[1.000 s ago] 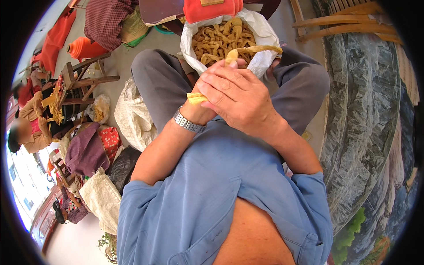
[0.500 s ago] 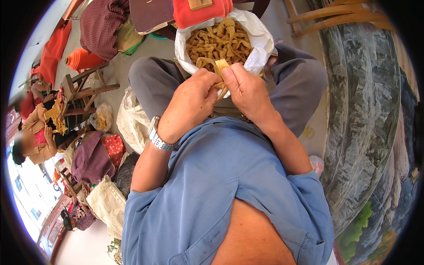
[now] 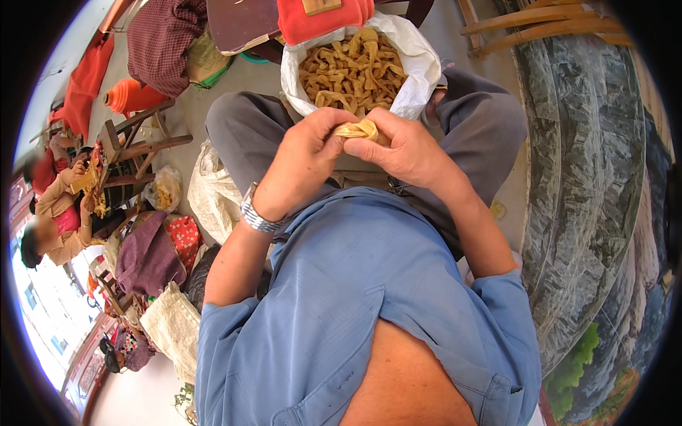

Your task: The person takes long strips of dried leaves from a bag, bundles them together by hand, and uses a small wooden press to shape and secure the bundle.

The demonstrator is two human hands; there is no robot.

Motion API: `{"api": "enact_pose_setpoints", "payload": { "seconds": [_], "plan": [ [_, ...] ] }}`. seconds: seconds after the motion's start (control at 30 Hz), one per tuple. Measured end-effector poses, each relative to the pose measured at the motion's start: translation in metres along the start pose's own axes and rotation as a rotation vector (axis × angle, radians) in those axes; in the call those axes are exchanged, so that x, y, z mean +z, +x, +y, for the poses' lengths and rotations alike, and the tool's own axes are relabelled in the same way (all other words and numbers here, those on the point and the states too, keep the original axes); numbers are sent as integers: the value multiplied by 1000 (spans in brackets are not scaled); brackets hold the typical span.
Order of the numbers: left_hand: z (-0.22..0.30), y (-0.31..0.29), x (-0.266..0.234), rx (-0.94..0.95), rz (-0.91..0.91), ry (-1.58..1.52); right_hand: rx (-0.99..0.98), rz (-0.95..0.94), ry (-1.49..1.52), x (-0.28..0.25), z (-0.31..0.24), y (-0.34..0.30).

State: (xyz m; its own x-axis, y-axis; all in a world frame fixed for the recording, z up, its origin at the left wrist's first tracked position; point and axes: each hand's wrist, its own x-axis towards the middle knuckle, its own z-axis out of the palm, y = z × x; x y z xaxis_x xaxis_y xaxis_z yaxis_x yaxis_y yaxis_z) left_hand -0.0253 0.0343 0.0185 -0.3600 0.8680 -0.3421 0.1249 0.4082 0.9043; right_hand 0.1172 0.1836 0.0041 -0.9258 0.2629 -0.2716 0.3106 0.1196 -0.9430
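A glossy yellow-tan strip (image 3: 357, 130), folded and twisted into a small bundle, is stretched between my two hands just at the near edge of the sack. My left hand (image 3: 305, 150), with a watch (image 3: 257, 211) on the wrist, pinches one end. The other end sits under the bent fingers and thumb of my right hand (image 3: 410, 150). Beyond the hands stands a white sack (image 3: 420, 64) with its rim folded open, full of brown, twisted, strip-like pieces (image 3: 353, 69). What material the strip is made of I cannot tell. My fingertips are partly hidden.
A dark stool (image 3: 244, 25) with a red folded cloth (image 3: 323, 20) and a small wooden block stands behind the sack. At left are an orange-red yarn cone (image 3: 133, 95), a wooden stool (image 3: 131, 149), pale sacks (image 3: 213, 192) and co-workers (image 3: 60, 213). Plastic-covered dark stone panelling (image 3: 579, 184) lies right.
The strip, earlier a longer flat piece pulled upright between my fingers, is now bunched into a compact twist. Both hands have turned inward, and my right elbow has swung slightly outward.
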Motion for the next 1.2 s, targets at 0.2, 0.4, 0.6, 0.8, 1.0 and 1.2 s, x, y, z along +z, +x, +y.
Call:
{"api": "enact_pose_setpoints", "payload": {
  "seconds": [0.2, 0.4, 0.6, 0.8, 1.0, 1.2],
  "plan": [
    [13, -2, -7, -222, -138, -897, -99, 144, 237, -7, -11, 3],
    [10, -1, -7, -228, -89, -926, -17, 103, 336, -7, -5, 9],
    [14, 6, 5, -138, 203, -469, 97, 14, 640, -3, 1, 11],
    [14, 4, 7, -172, 165, -420, 147, -28, 784, 0, 3, 13],
    [31, 1, 6, -125, 167, -402, 22, 76, 456, 7, 1, 18],
    [12, 2, -14, -159, 317, -590, 100, 48, 523, -9, -18, 19]
  ]
}}
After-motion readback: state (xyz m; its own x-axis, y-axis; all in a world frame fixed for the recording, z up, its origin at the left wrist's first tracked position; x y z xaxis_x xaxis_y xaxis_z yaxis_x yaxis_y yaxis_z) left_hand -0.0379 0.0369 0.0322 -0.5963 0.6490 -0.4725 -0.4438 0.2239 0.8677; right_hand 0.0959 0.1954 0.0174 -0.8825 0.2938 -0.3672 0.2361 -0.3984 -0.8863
